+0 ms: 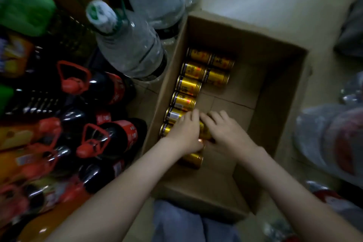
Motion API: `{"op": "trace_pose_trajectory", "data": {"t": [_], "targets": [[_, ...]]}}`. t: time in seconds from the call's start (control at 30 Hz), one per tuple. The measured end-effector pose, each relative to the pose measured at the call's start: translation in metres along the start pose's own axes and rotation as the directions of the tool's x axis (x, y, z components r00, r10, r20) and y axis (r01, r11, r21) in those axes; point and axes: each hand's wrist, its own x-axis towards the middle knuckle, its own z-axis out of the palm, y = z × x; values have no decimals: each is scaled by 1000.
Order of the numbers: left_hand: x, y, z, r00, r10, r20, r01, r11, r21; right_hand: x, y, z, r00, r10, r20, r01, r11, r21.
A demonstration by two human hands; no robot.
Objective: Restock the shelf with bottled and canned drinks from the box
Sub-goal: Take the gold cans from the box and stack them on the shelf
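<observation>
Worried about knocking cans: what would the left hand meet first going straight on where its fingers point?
Probably the next gold can in the row, just beyond the fingertips of the left hand; depth is unclear.

box [275, 84] 1 | gold cans [188, 85] at least 9 | clear bottles [129, 49] 3

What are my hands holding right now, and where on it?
The left hand and right hand curl over gold cans lying in the box, gripping their curved sides, not the ends.
</observation>
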Motion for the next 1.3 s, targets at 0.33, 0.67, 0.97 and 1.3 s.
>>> {"op": "trace_pose_trajectory", "data": {"t": [0.33,0.67,0.97,1.3], "targets": [[-336,88,-204,976,-42,-214,44,999,7,-114,-189,-316,992,-25,-120,88,825,558],[-653,102,-311,565,-333,-755,65,930,-362,-144,-443,-562,991,-98,90,-45,389,920],[-853,35,-305,203,-402,-893,-66,904,-423,-175,-671,-641,882,-450,-141,401,558,726],[-1055,-60,-294,-95,-128,-987,177,974,-144,-224,-882,-691,665,-719,-204,680,469,564]]}}
